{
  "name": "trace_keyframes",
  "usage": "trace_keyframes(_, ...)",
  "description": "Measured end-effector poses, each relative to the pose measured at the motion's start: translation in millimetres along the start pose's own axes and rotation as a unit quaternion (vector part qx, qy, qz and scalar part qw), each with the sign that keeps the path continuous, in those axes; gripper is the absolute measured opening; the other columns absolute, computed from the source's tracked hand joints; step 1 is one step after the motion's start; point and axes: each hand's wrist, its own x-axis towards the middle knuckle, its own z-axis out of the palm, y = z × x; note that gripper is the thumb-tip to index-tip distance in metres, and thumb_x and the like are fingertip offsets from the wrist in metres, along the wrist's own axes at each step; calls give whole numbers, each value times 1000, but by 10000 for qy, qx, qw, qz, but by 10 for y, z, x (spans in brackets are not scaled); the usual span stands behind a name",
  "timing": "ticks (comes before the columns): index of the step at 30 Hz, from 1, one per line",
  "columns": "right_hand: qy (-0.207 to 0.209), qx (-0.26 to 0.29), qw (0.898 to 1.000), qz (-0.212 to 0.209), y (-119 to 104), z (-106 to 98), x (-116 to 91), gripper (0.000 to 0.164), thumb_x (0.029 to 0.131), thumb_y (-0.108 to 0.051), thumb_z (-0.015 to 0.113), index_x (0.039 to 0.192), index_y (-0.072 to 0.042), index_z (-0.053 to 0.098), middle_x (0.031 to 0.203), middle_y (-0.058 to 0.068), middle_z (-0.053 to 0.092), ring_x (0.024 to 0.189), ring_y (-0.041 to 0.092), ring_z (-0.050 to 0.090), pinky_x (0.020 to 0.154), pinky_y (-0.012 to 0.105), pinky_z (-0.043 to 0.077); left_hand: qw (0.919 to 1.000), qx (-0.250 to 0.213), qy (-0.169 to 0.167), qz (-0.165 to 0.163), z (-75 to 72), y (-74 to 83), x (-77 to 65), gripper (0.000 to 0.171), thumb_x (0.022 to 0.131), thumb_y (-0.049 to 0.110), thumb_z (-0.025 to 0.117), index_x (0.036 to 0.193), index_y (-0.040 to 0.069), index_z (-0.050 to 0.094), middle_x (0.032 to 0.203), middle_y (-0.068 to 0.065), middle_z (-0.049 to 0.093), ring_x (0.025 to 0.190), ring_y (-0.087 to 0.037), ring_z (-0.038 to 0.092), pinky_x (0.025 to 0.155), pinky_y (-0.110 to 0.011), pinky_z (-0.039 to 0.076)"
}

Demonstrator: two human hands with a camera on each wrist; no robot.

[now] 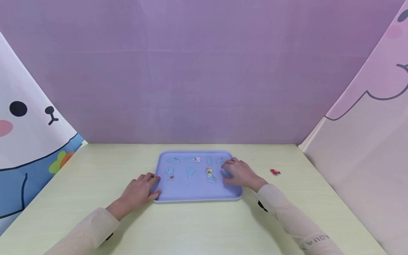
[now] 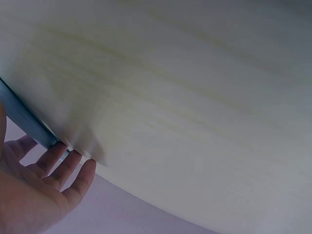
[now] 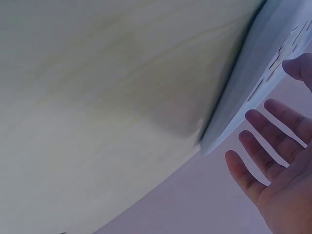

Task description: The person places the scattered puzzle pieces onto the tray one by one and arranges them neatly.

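Observation:
A lavender tray [image 1: 191, 193] lies on the table, with several flat light-blue paper-like pieces spread on it in two rough rows. One cut-out [image 1: 210, 176] with a yellow figure lies at its right. My left hand [image 1: 137, 194] is at the tray's left edge, its relaxed fingertips touching the rim and the thumb by the front left corner. Above the tray's right side is my right hand [image 1: 240, 173], fingers spread and holding nothing. Its fingertips stand apart from the tray edge [image 3: 234, 107] in the right wrist view. That hand partly covers a blue piece [image 1: 220, 160] at the back right.
A small red cut-out [image 1: 275, 172] lies on the pale table [image 1: 197, 226], right of the tray. A purple backdrop [image 1: 191, 88] stands along the table's far edge. Cartoon-printed panels, one with a white figure [image 1: 32, 141], flank both sides.

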Motion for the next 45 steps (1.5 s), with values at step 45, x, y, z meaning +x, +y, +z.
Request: trace_keyframes(45, 802, 71, 9923, 940, 998, -76, -806, 34, 74, -17, 70, 103, -1, 64, 106, 15, 64, 93, 31, 57, 75, 46, 49, 10000, -53, 43, 22, 54, -30, 12, 49, 83, 39, 62, 117, 5, 59, 113, -14, 58, 100, -32, 56, 68, -46, 50)
